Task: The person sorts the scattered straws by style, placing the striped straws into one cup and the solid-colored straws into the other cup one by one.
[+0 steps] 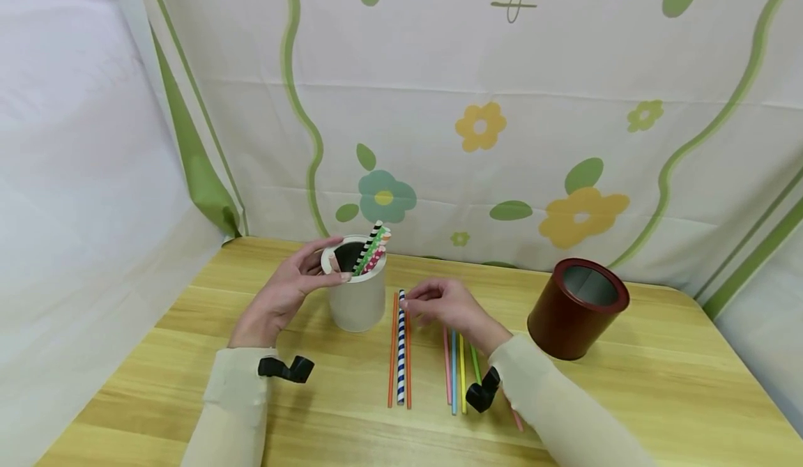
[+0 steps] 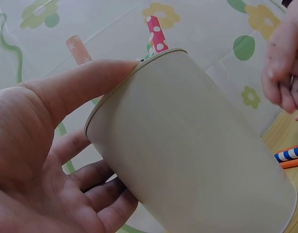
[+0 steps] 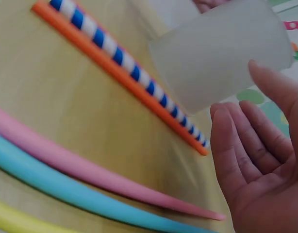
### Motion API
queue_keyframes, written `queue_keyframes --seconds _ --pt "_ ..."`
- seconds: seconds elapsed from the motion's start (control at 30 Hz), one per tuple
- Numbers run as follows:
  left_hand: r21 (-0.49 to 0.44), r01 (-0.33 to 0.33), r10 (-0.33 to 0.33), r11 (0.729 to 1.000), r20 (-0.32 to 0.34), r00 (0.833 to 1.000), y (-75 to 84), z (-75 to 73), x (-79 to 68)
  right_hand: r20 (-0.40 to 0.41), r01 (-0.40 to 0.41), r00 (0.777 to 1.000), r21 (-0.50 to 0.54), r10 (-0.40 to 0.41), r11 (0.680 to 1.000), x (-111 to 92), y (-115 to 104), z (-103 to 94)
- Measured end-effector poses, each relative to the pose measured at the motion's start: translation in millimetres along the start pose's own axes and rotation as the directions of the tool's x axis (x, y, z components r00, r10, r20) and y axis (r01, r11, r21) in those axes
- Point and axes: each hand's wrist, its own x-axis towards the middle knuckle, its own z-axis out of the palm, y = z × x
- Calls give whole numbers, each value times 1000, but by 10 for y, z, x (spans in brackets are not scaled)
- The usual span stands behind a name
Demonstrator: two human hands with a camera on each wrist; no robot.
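Observation:
My left hand [image 1: 279,296] grips a white canister [image 1: 357,307] at its rim, thumb on the near edge and fingers round the side. Patterned paper straws [image 1: 371,252] lean inside it, among them a pink one with white dots [image 2: 157,35] and a pale one with stars [image 2: 78,49]. To the right of the canister, my right hand [image 1: 448,305] hovers over the top end of a blue-and-white striped straw [image 1: 401,366]. In the right wrist view its thumb and fingers are apart, holding nothing. Orange straws [image 1: 392,366] flank the striped one on both sides.
Under and below the right forearm lie pink [image 1: 448,376], light blue [image 1: 454,387], yellow [image 1: 463,383] and green [image 1: 475,364] straws on the wooden table [image 1: 339,418]. A dark red tin [image 1: 558,320] stands farther right. A flowered cloth [image 1: 426,153] hangs behind the table.

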Motion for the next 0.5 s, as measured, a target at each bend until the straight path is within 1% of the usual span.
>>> queue_keyframes --seconds 0.13,0.33,0.5 --pt "3 -2 1 1000 4 1000 3 7 0 -22 -7 1000 -68 6 998 29 57 72" --pt "2 2 -2 1000 0 1000 6 6 -1 -97 -10 995 -188 -9 982 40 62 176" --pt "1 2 -2 1000 1 1000 1 6 -2 -154 -20 988 -246 -19 969 57 68 250"
